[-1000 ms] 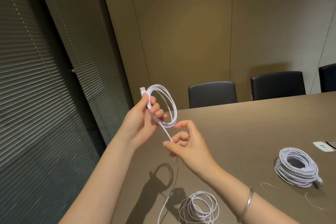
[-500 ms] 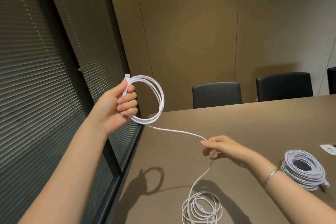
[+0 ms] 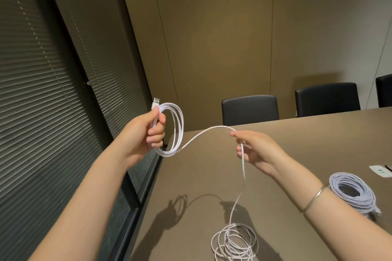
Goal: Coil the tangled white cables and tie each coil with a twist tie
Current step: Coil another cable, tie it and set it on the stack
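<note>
My right hand has lifted the next length of cable toward the coil.

My left hand [image 3: 146, 133] grips the small coil [image 3: 172, 129] in the air; my right hand [image 3: 257, 150], higher than a moment ago, pinches the white cable [image 3: 209, 131], so another loop can follow. The loose pile [image 3: 234, 243] waits on the table [image 3: 297, 144].

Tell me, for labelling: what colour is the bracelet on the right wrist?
Silver metal bracelet, clearest in the head view.
</note>
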Available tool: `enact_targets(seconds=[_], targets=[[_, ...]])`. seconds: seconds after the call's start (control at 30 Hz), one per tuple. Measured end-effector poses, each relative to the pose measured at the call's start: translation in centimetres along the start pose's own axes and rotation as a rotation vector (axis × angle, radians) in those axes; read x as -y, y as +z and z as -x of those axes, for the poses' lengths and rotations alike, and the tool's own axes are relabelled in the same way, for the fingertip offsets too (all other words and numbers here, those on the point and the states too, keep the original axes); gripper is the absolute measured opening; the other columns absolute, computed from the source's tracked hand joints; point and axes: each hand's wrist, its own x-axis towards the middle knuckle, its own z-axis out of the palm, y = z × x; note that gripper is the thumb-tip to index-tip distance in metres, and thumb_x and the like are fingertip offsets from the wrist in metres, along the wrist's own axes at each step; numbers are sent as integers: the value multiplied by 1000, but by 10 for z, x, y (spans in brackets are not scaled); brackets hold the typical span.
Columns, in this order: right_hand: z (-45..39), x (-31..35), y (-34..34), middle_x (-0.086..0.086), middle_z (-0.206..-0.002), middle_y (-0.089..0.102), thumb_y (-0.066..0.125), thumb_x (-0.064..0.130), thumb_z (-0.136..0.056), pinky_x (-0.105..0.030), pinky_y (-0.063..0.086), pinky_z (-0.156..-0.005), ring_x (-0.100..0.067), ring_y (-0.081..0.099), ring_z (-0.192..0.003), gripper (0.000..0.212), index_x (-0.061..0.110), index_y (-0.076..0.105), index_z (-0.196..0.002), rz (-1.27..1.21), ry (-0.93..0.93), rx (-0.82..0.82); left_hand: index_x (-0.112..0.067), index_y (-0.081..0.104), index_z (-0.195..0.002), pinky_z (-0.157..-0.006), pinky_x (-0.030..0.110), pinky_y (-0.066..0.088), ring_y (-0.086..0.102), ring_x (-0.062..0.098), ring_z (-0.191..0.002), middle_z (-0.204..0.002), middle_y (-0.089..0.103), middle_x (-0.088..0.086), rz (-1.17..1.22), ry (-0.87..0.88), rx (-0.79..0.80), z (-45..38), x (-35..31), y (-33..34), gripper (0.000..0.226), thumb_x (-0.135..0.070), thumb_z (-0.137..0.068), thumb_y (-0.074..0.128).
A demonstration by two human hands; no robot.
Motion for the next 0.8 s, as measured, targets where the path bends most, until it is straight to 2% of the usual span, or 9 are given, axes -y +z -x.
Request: enact_targets(seconds=[0.1, 0.23, 0.37, 0.5, 0.57, 0.6, 0.67, 0.73, 0.8], targets=[[15, 7, 27, -8, -81, 60, 71, 16, -85, -24, 53, -56, -16, 61, -65, 26, 3, 69, -106, -45, -61, 53, -12, 51, -79, -41, 20, 30, 23, 9, -41, -53, 26, -4, -18, -11, 10, -2, 8, 12, 36, -36, -103, 39], [33, 8, 62, -3, -69, 65, 73, 13, -84, -24, 53, -53, -11, 61, -57, 19, 5, 70, -100, -45, -181, 92, -7, 54, -89, -44, 22, 30, 26, 11, -43, -55, 31, -1, -43, -6, 19, -2, 22, 32, 35, -34, -105, 38], [45, -1, 81, -12, -72, 68, 75, 9, -81, -25, 53, -49, -17, 66, -53, 29, 2, 66, -107, -19, -330, 123, -2, 54, -89, -43, 21, 33, 33, 10, -42, -57, 36, 3, 41, -4, 50, -2, 37, 51, 40, -34, -105, 38], [41, -16, 86, -15, -68, 67, 78, 11, -78, -43, 57, -53, -36, 68, -55, 20, 15, 64, -91, 91, -485, 16, 7, 57, -123, -41, 20, 32, 31, 7, -41, -74, 48, 12, 118, -37, 39, -1, 48, 64, 57, -43, -103, 37], [38, -21, 86, -15, -66, 66, 79, 12, -76, -50, 58, -52, -37, 67, -54, 18, 15, 64, -85, 140, -524, -39, 5, 60, -120, -40, 20, 31, 31, 6, -39, -76, 49, 11, 161, -34, 44, 0, 53, 68, 62, -49, -102, 35], [37, -22, 85, -13, -67, 66, 79, 12, -77, -50, 58, -54, -35, 68, -55, 16, 13, 66, -86, 164, -538, -48, 0, 66, -108, -41, 19, 32, 33, 6, -39, -70, 53, 10, 160, -36, 53, 0, 54, 69, 58, -49, -102, 36], [37, -26, 84, -6, -73, 69, 76, 13, -78, -43, 60, -64, -26, 70, -63, 15, 14, 71, -92, 237, -584, -42, -12, 69, -81, -44, 19, 38, 42, 7, -43, -60, 57, 0, 120, -44, 48, 2, 53, 71, 47, -43, -102, 40], [37, -28, 82, 3, -93, 66, 76, 15, -79, -24, 56, -77, -10, 67, -83, 26, 20, 73, -105, 396, -639, -26, -14, 68, -84, -53, 22, 48, 62, 11, -59, -72, 66, 3, 119, -32, 3, 2, 51, 71, 38, -35, -103, 43], [39, -28, 80, 7, -104, 53, 74, 13, -80, -9, 47, -81, -1, 58, -94, 40, 24, 68, -118, 462, -646, 16, -12, 66, -92, -69, 30, 52, 69, 16, -77, -84, 69, 4, 135, -17, -34, 0, 48, 68, 34, -32, -104, 42]])
